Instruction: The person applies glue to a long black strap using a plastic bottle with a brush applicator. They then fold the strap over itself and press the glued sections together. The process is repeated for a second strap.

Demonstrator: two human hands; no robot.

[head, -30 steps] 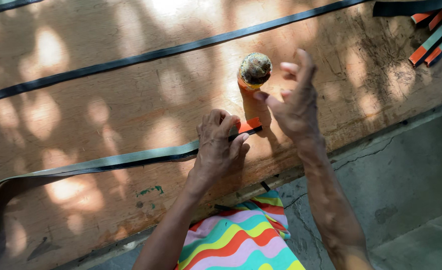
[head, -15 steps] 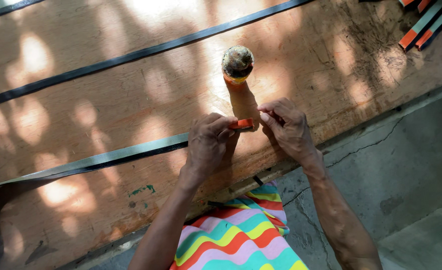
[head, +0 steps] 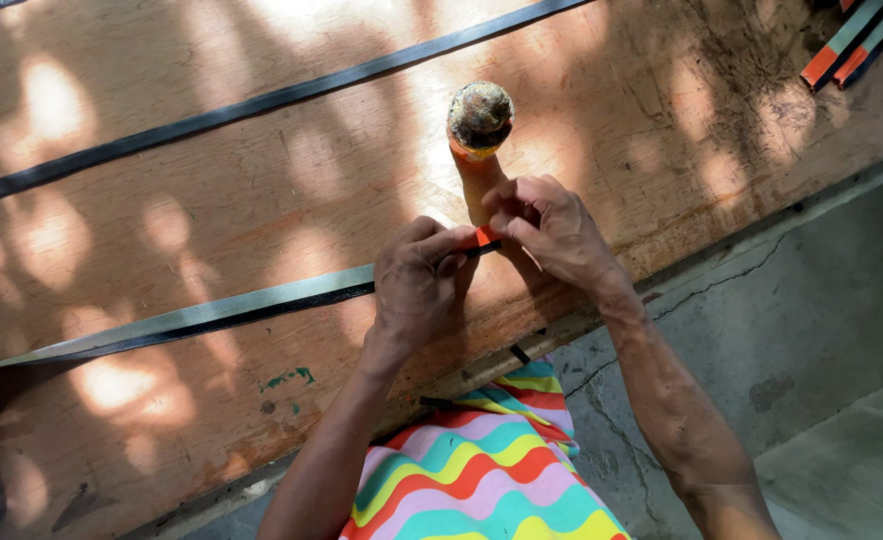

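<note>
Both hands meet at the orange-tipped end of the strap [head: 211,318], near edge of the wooden board [head: 161,200], just this side of the small jar [head: 480,120]. Left hand [head: 416,285] has thumb and fingers closed on the strap right behind the orange tip [head: 485,236], pinning it down. Right hand [head: 551,228] has fingertips pinched together on the tip itself; can't tell whether it's folding or pressing it.

The strap runs left from the hands, flat along the board, grey face up with a dark edge, and loops back at the far-left side. A second dark strap [head: 261,100] lies well apart on the far side. More orange-ended strips [head: 846,45] are at the far right corner.

To do this well, my read:
- keep the left pinch tight and close to the tip so the strap can't twist
- work the tip with fingertips only, square to the strap edges
- keep knuckles off the jar, it's just beyond them and easy to knock
</note>
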